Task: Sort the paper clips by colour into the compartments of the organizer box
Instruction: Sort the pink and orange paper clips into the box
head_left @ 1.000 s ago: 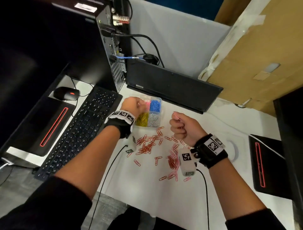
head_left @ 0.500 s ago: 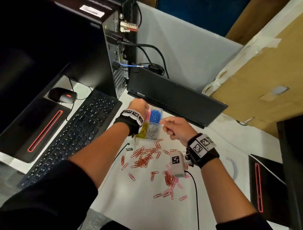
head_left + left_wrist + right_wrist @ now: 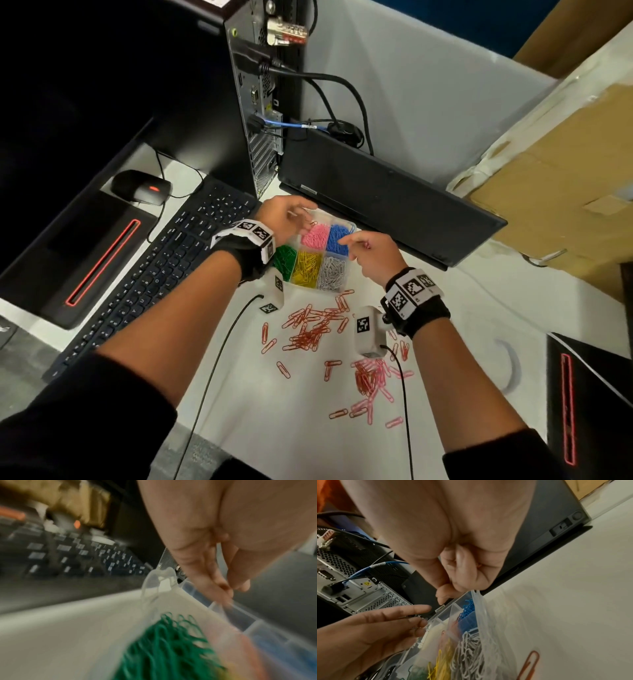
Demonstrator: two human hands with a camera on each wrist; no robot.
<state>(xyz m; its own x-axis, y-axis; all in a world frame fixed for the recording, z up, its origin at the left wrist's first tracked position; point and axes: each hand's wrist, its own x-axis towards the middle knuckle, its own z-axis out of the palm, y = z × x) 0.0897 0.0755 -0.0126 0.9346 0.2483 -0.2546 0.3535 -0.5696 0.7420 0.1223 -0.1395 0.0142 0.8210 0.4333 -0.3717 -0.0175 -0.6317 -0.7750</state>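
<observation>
Clear organizer box (image 3: pixel 352 229) on the white counter (image 3: pixel 274 428), six compartments in two rows. Far row: pink paper clips (image 3: pixel 315 236) in the middle, blue paper clips (image 3: pixel 335 236) at the 3 o'clock end. Near row: green paper clips (image 3: pixel 284 257), yellow paper clips (image 3: pixel 306 269), white paper clips (image 3: pixel 332 272), running from 9 towards 3 o'clock.

Left hand (image 3: pixel 286 216) above the far compartment at the box's 10 o'clock corner. Grip wide, fingers (image 3: pixel 399 612) straight and loosely spread; cannot tell whether anything lies between them. From the left wrist view, blurred: fingertips just over the box rim, with the green heap below.

Right hand (image 3: pixel 371 253) over the box's 3 o'clock edge, beside the blue compartment. Grip narrow: thumb and forefinger pointing towards the pink compartment, other fingers curled into the palm around a sliver of pink, seemingly a pink clip (image 3: pixel 478 565).

Unsorted on the counter: a loose red heap (image 3: pixel 310 334) at 6 o'clock of the box, a mixed pink and red heap (image 3: pixel 371 380) at 5 o'clock, with strays scattered around both.

Around the box: black keyboard (image 3: pixel 164 274) at 9 o'clock, mouse (image 3: pixel 140 186) beyond it, computer tower (image 3: pixel 253 102) at 11 o'clock, closed laptop (image 3: pixel 387 202) at 1 o'clock.
</observation>
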